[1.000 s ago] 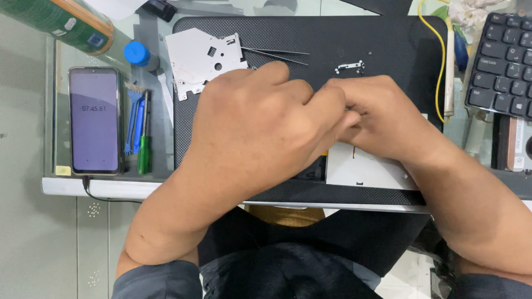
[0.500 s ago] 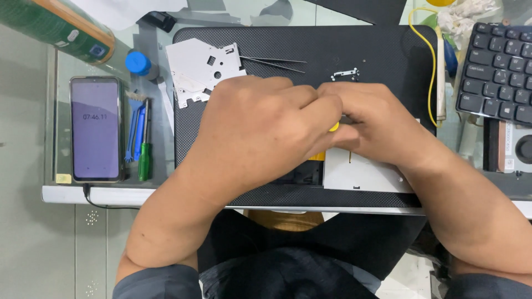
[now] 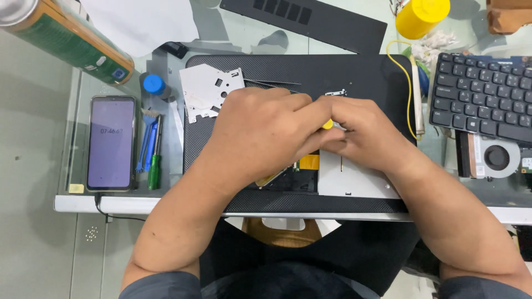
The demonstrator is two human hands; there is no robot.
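While spread across a glass surface, laid out largest first: black textured mat at centre, carrying nearly everything in hand. Above it, a black slotted panel; off to the right, a black keyboard with a cooling fan just below. Far left, a green spray can lying tilted, and a phone with lit screen flat beside the mat.

On the mat's near edge — a silver flat drive, partly covered by both hands. Left hand curled over its left part, fingers bent and closed together, pinched on a small yellow tool tip that peeks out between the two hands. Right hand pressed against the left one, fingers folded tight toward the same yellow tip; cannot tell which hand truly grips it.

Smaller still: a silver metal plate with cut-outs at the mat's upper left, tweezers just beside it, blue and green hand tools between phone and mat, a blue cap — and a yellow cup at top.
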